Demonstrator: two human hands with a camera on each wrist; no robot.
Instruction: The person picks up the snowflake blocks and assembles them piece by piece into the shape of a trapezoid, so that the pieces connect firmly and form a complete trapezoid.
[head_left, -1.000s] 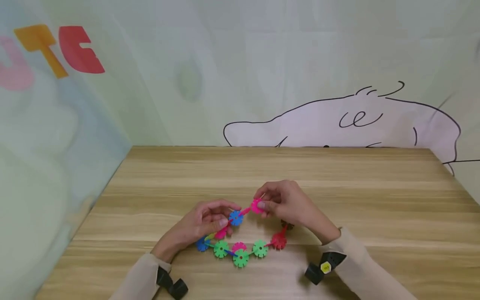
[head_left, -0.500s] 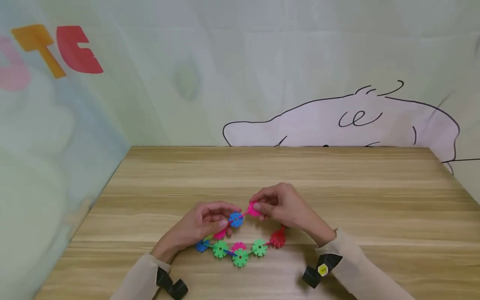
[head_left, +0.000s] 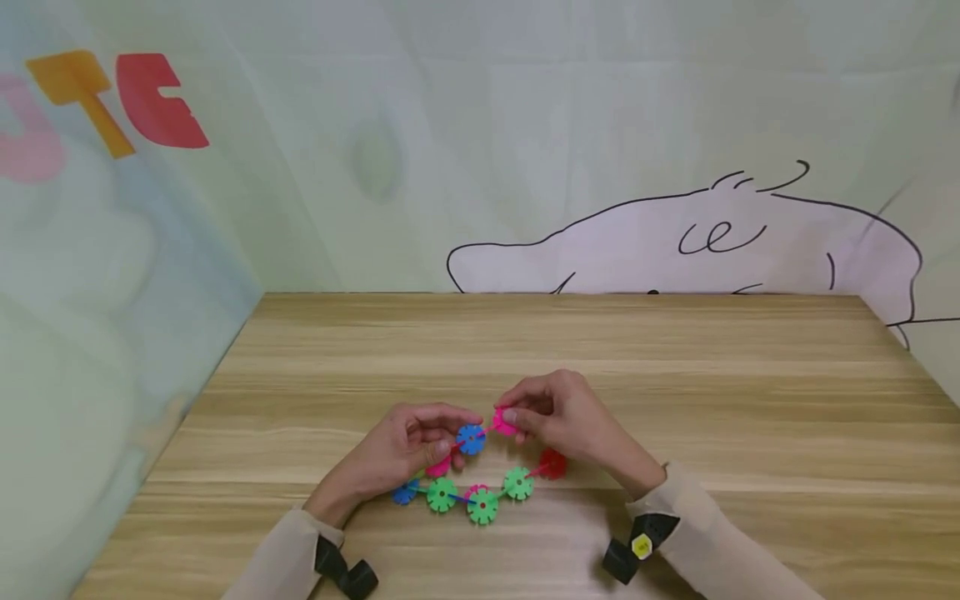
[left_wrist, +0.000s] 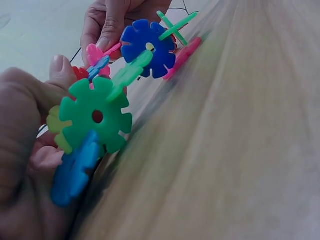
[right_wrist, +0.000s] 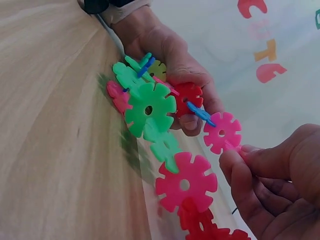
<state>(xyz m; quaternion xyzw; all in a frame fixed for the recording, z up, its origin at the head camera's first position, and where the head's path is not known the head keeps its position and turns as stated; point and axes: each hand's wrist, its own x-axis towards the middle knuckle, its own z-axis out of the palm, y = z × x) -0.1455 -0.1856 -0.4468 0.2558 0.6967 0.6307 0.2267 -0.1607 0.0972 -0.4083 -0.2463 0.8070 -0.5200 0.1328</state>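
A chain of slotted plastic snowflake discs curves between the two hands in the head view. My left hand point(head_left: 401, 442) grips it near a pink disc point(head_left: 438, 466), with a blue disc point(head_left: 471, 439) just past the fingertips. My right hand point(head_left: 570, 417) pinches a bright pink disc point(head_left: 504, 420) between thumb and fingers. The nearer side of the loop runs through a blue disc point(head_left: 405, 492), green discs point(head_left: 482, 506) and a red disc point(head_left: 553, 464). In the right wrist view a red disc point(right_wrist: 188, 97) lies against the left fingers. Beyond the red disc, the right hand hides the chain in the head view.
The wood-grain table point(head_left: 375, 350) spreads around the hands. A printed cloth backdrop point(head_left: 480, 150) with a cartoon outline and coloured letters stands behind and to the left. Each wrist carries a black camera mount point(head_left: 637, 546).
My right hand has moved left and slightly nearer, bringing its pink disc toward the left hand. The red end of the chain has shifted left a little. The left hand stays nearly still.
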